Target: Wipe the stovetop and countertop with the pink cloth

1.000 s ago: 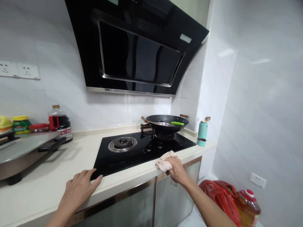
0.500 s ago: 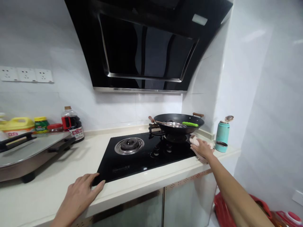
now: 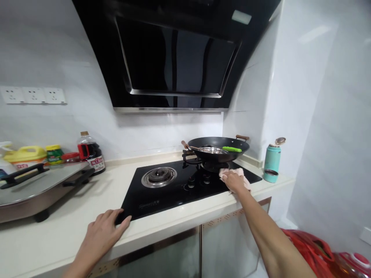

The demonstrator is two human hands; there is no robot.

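Observation:
My right hand (image 3: 234, 182) presses a pale pink cloth (image 3: 242, 174) onto the black glass gas stove (image 3: 171, 197), right of the knobs and in front of the right burner. The fingers are bunched on the cloth, which spreads out past them. My left hand (image 3: 104, 228) rests at the stove's front left corner, thumb apart from the fingers, holding nothing. A black wok (image 3: 199, 143) with wooden handles sits over the right burner; inside are a shiny metal piece (image 3: 213, 150) and a bright green handle (image 3: 232, 149). The left burner (image 3: 159, 177) is uncovered.
A teal flask (image 3: 272, 158) and its cup (image 3: 271, 176) stand right of the stove. On the left are an electric pan (image 3: 43, 193) with a glass lid and a dark sauce bottle (image 3: 92, 156). The range hood (image 3: 174, 65) hangs above. A red bag (image 3: 307, 247) lies low at right.
My right hand has moved left across the stove with the cloth, from its right edge towards the knobs. My left hand stays at the corner. The view has shifted slightly.

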